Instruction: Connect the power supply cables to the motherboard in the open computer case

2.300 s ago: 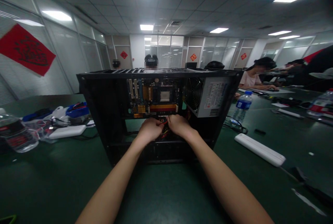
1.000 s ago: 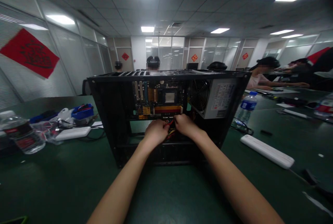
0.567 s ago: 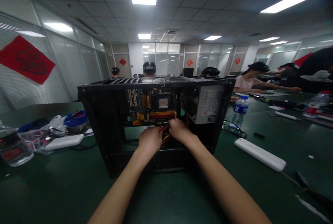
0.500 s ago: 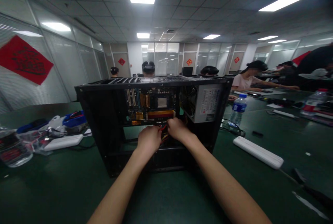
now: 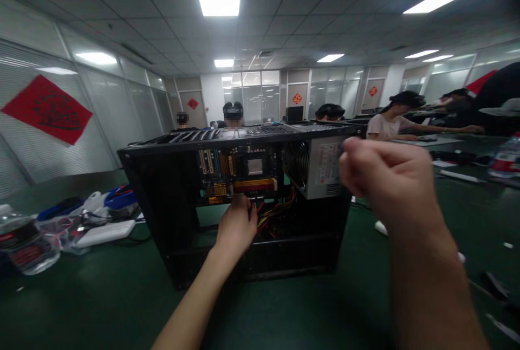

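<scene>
A black computer case (image 5: 154, 203) stands open-sided before me, with a motherboard (image 5: 227, 176) inside and a grey power supply (image 5: 327, 174) at its upper right. My left hand (image 5: 236, 222) reaches into the case below the motherboard, fingers closed around red and black cables (image 5: 260, 206). More yellow and red wires (image 5: 282, 208) run from there towards the power supply. Raised close to the camera, my right hand (image 5: 385, 179) is closed like a fist in front of the case's right edge. Whatever its curled fingers may hold is hidden.
Left of the case lie a white power strip (image 5: 106, 234), a blue item (image 5: 121, 197) and plastic bags; a large bottle (image 5: 26, 244) stands at far left. Another bottle (image 5: 506, 160) is at far right. A co-worker (image 5: 394, 120) sits across the green table (image 5: 304, 312).
My right hand has left the cables and come up, right and nearer the camera, covering the blue-capped bottle. My left hand stays at the cables. The view has shifted slightly.
</scene>
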`<state>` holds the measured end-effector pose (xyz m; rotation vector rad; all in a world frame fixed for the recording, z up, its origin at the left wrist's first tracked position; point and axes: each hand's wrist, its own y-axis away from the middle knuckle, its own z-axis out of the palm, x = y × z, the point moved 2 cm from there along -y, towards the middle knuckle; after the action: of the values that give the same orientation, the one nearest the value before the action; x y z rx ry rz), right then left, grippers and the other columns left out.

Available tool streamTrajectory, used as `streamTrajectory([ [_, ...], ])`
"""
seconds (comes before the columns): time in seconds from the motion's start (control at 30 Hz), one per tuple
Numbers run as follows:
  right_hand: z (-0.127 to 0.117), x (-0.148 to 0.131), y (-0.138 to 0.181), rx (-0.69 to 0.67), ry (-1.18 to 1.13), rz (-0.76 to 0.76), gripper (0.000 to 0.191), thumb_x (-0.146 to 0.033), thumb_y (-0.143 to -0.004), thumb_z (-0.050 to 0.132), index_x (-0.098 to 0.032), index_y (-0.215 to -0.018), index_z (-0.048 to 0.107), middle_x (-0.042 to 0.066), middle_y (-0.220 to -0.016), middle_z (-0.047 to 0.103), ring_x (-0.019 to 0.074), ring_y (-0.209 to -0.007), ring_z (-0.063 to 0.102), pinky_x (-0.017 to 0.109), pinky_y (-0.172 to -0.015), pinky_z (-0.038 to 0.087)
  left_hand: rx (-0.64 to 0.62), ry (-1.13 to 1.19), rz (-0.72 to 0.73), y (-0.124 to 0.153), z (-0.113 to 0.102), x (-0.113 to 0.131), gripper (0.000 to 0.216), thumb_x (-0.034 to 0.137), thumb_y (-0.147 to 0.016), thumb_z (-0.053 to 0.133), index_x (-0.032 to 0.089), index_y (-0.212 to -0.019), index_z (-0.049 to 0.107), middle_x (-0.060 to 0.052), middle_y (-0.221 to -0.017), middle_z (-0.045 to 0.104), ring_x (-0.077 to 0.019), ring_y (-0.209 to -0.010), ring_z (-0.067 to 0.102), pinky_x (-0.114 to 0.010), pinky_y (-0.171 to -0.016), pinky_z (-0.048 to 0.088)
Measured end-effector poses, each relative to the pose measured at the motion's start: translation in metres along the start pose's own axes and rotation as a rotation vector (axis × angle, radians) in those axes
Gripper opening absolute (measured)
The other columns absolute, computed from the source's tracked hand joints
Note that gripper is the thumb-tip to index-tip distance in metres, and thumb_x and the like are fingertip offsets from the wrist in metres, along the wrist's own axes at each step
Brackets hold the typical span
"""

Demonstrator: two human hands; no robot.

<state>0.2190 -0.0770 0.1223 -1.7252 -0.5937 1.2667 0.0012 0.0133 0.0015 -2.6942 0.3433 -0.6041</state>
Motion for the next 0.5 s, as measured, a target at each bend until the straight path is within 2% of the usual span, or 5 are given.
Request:
streamTrajectory([
  [0.07,-0.012,0.019,-0.009,0.293,-0.222,-0.057,0.053,-0.040,-0.092,0.066,-0.020,-0.048,0.044,-0.006,-0.043,0.036,0.0060,-0.035,0.027,0.024,-0.038,0.019,0.003,-0.014,0.020,0.001,0.000,0.000,0.008,0.025,-0.097,0.048,0.021,-0.100,0.054,-0.008,-0.103,0.066,-0.0243,-0.090,0.067,-0.032,-0.070,0.041],
  [0.17,-0.018,0.048,-0.019,0.516,-0.409,-0.109,0.050,-0.044,-0.085,0.067,-0.022,-0.047,0.043,-0.008,-0.040,0.026,0.0055,-0.031,0.020,0.025,-0.034,0.012,0.025,0.004,0.033,0.001,-0.002,-0.001,0.009,0.024,-0.096,0.048,0.021,-0.100,0.055,-0.009,-0.106,0.066,-0.0245,-0.094,0.067,-0.032,-0.074,0.042],
  [0.33,-0.026,0.067,-0.027,0.473,-0.674,0.067,0.037,-0.036,-0.083,0.059,-0.023,-0.054,0.041,-0.009,-0.039,0.021,0.0079,-0.031,0.018,0.025,-0.033,0.009,-0.032,0.046,0.019,0.005,-0.005,-0.004,0.012,0.027,-0.097,0.047,0.021,-0.099,0.058,-0.009,-0.099,0.070,-0.0250,-0.089,0.068,-0.032,-0.072,0.042],
  [0.43,-0.032,0.059,-0.025,0.508,-0.656,0.146,0.036,-0.031,-0.083,0.058,-0.022,-0.053,0.041,-0.008,-0.039,0.023,0.0077,-0.032,0.017,0.025,-0.034,0.010,-0.076,0.003,-0.002,0.011,-0.006,-0.004,0.017,0.031,-0.098,0.045,0.022,-0.094,0.057,-0.008,-0.086,0.071,-0.0249,-0.079,0.069,-0.031,-0.064,0.037],
  [0.5,-0.038,0.046,-0.020,0.487,-0.636,0.170,0.040,-0.032,-0.089,0.056,-0.021,-0.054,0.039,-0.008,-0.041,0.022,0.0074,-0.034,0.017,0.024,-0.035,0.014,-0.091,-0.017,-0.015,0.015,-0.006,-0.003,0.019,0.035,-0.099,0.043,0.022,-0.094,0.057,-0.007,-0.081,0.070,-0.0242,-0.073,0.068,-0.031,-0.059,0.033],
])
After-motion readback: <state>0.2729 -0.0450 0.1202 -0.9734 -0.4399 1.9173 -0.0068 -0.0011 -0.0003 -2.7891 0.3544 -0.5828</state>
